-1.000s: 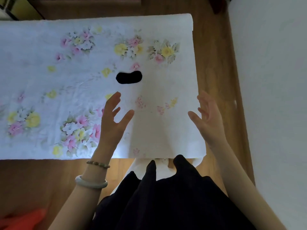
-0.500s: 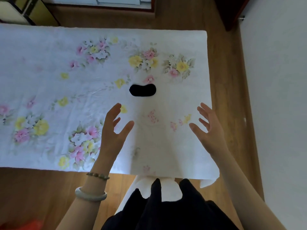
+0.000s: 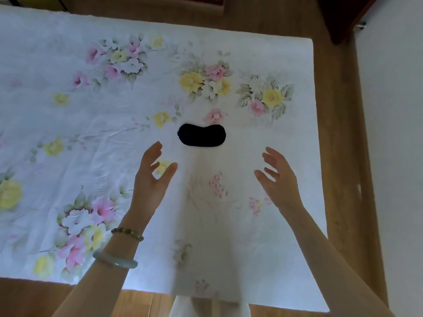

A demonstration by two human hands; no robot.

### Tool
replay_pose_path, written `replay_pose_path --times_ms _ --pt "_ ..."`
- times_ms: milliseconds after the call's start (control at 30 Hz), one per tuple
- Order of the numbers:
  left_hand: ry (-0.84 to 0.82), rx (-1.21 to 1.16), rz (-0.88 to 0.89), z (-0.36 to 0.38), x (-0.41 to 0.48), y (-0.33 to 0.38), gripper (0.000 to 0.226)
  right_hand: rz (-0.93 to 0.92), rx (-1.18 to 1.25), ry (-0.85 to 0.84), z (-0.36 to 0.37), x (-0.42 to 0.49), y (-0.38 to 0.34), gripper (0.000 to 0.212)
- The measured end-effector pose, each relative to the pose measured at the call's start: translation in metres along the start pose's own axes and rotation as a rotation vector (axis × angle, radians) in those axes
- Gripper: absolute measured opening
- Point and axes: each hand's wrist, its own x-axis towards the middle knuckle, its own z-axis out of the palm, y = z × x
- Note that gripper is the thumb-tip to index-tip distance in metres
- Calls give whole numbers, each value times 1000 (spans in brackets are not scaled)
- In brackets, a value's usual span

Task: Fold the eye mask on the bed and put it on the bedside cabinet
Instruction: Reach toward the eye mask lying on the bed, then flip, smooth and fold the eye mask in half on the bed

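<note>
A black eye mask [image 3: 201, 135] lies flat and unfolded on the bed [image 3: 68, 138], which is covered by a white sheet with pink and yellow flowers. My left hand [image 3: 152, 179] hovers just below and left of the mask, fingers spread, holding nothing. My right hand [image 3: 280, 179] is raised below and right of the mask, palm turned inward, fingers apart and empty. Neither hand touches the mask. Two bracelets sit on my left wrist.
Wooden floor [image 3: 338, 138] runs along the bed's right edge, with a white wall [image 3: 393, 145] beyond it. A dark wooden piece of furniture [image 3: 338, 17] shows at the top right corner. The bed's near edge [image 3: 206, 298] is close to my body.
Both hands have reached further over the bed towards the eye mask, and the view has come closer to the bed. The mask itself has not moved.
</note>
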Motion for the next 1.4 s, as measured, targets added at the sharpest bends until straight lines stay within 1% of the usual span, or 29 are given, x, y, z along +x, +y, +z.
replay_pose_path --times_ms 133,233,400,500,600,633,733,800,933,1067,1167,1300,1400 --pt "77 10 -62 24 49 -61 55 73 57 -7 30 60 48 57" --pt "88 37 -89 42 85 -99 58 86 76 -29 55 106 76 55" --pt "14 144 -176 74 128 -155 59 100 82 -90 99 162 112 51" --pt "-46 185 -220 93 145 -177 57 127 65 -78 119 187 128 51" --pt "-41 141 -293 105 164 -187 57 144 32 -39 133 209 139 52" --pt "-39 144 -300 109 171 -189 52 158 21 -34 137 215 142 52" --pt "-18 186 -242 119 185 -193 19 240 27 -55 147 231 146 55" --pt "42 217 -223 124 193 -195 10 271 40 -81 152 241 145 52" --pt "151 279 -201 129 204 -197 14 323 119 -131 157 252 144 34" --pt "186 315 -230 127 208 -194 21 360 181 -61 162 246 144 23" --pt "182 290 -223 121 199 -188 20 360 189 -28 161 233 143 21" --pt "139 298 -219 104 172 -185 11 372 204 -50 154 206 141 21" --pt "120 321 -243 91 141 -185 9 378 220 -83 150 177 143 19"
